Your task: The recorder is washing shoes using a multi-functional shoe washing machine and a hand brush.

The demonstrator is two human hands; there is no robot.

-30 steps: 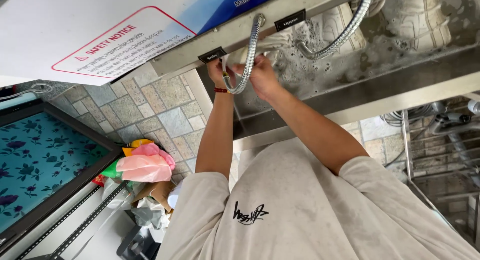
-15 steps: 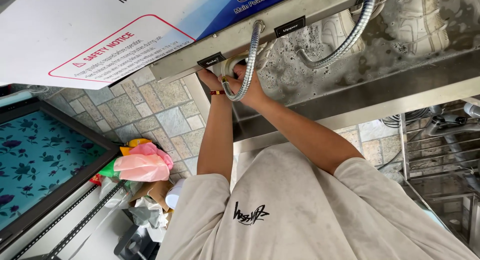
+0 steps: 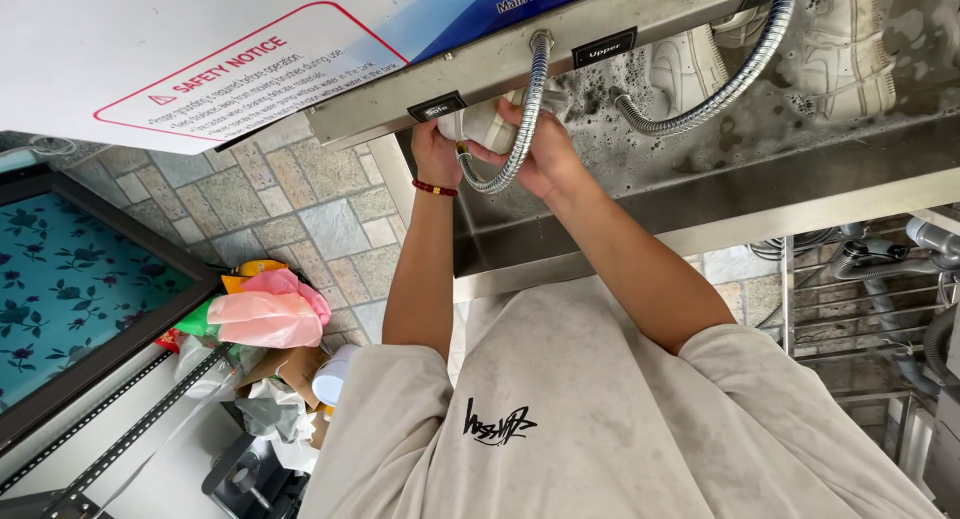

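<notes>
Both arms stretched fwd. Your left hand (image 3: 437, 157) and right hand (image 3: 545, 159) clasp a pale shoe (image 3: 487, 127), fingers wrapped tight. Ribbed metal hose (image 3: 520, 129) loops across it; soapy steel basin (image 3: 700, 169) beyond.

A pale grey-white shoe (image 3: 487, 124) is seen between the hands, and a dark red bead bracelet (image 3: 434, 189) is worn on the left wrist. The hose (image 3: 522, 129) is ribbed silver, and the sink (image 3: 700, 194) is dull steel grey flecked with white suds. Two more shoes (image 3: 840, 39) are shown in off-white. The shirt (image 3: 600, 419) is light beige with a small black scrawl. The floor (image 3: 300, 209) is patterned in grey and tan stone blocks. A teal panel (image 3: 70, 299) is covered with dark blue flowers. A bag (image 3: 265, 314) is coloured pink. The sign (image 3: 150, 49) is white, with a red outline and a blue corner.
</notes>
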